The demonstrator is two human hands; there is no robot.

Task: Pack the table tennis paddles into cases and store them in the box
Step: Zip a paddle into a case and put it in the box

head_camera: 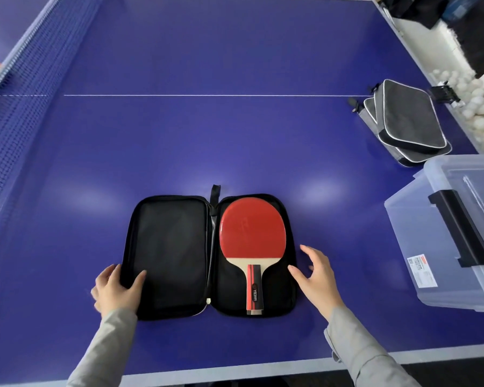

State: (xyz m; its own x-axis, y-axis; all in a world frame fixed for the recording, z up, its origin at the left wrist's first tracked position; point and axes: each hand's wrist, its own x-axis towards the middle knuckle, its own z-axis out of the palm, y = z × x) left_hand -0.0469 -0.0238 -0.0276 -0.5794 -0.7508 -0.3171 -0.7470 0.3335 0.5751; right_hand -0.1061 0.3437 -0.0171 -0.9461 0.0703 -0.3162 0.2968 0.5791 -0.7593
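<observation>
The blue table [235, 135] spreads out flat and smooth before me, a thin white line running across it and a mesh net [25, 79] stretched along its edge at ten o'clock. At three o'clock sits a clear plastic box [419, 247], rectangular, with a black handle and a paper label on its side. Beyond it, at two o'clock, two closed cases [405, 127] lie stacked, black and grey fabric with pale piping. Right in front of me, at six o'clock, an open case [168, 255] lies spread flat like a book, soft black cloth with a zipper round its rounded edges. In its right half rests the paddle [252, 233], smooth red rubber on an oval blade, wooden handle with red and black stripes pointing toward me. My left hand [118, 289] grips the near left edge of the case, thumb laid on the lining, fingers curled under. My right hand [316, 275] hovers just beside the case's right edge, fingers spread and relaxed, holding nothing. Both sleeves are grey.
</observation>
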